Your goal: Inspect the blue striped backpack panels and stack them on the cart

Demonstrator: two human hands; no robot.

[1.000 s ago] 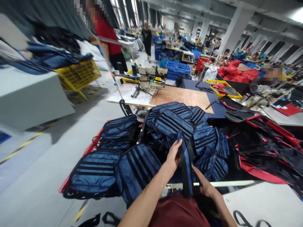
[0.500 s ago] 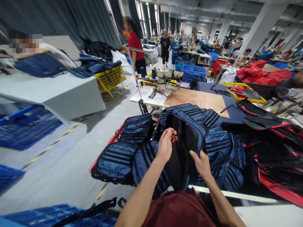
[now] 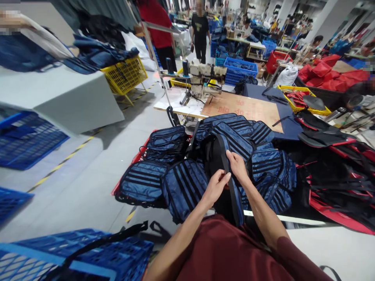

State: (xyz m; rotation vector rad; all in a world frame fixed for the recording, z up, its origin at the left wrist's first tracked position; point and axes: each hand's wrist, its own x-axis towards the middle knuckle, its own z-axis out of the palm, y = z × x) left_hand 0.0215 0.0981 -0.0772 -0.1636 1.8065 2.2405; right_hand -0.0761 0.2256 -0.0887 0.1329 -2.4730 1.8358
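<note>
A black and blue bag [image 3: 224,156] stands on its edge in front of my body, its zipped border facing me. My left hand [image 3: 216,186] is closed on the near part of that border, fingers pinched together. Just above and to the right, my right hand [image 3: 236,166] grips the same border between thumb and fingers. Several blue bags with black stripes lie around it, one striped bag [image 3: 184,187] to the left and another [image 3: 268,166] to the right.
A red basket [image 3: 137,154] under bags stands at left, a blue crate [image 3: 123,253] at lower left. Black and red pieces [image 3: 336,183] pile up at right. Beyond are a sewing machine [image 3: 208,74], a brown board [image 3: 243,111], a person in black [image 3: 200,33] and one in red [image 3: 156,27].
The view has tipped downward. The bag has turned from showing its open black inside to showing its edge. My left hand has closed on the border, and my right hand has moved up along it.
</note>
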